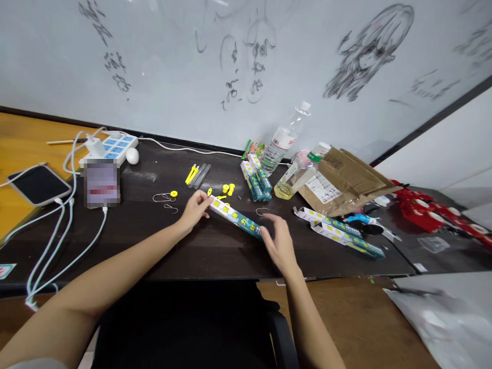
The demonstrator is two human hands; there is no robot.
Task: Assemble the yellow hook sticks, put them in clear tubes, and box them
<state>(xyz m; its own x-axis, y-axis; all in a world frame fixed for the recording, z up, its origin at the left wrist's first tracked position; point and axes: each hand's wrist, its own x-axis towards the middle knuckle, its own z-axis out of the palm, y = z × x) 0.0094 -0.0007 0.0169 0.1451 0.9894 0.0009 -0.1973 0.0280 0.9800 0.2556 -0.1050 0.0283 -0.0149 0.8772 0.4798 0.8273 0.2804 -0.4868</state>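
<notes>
A long, narrow teal and white box [236, 218] with yellow print is held level above the dark table. My left hand [195, 209] pinches its left end. At its right end my right hand [277, 238] has the thumb against the box, with the fingers curved behind. Just beyond the box lie small yellow plastic parts [230, 189]. Yellow sticks [191, 174] and clear grey tubes [200, 177] rest farther back. Wire hooks [165, 198] with a yellow disc are left of my left hand; another wire hook [262, 210] is near my right fingertips.
Similar boxes stand at the back [257, 179] and lie opened at right [342, 233]. Two bottles [282, 141] [302, 174] lean beside a cardboard package [346, 179]. Left are a power strip [117, 148], phones [40, 184] and white cables [57, 246]. A whiteboard [161, 66] rises behind the dark table [154, 251].
</notes>
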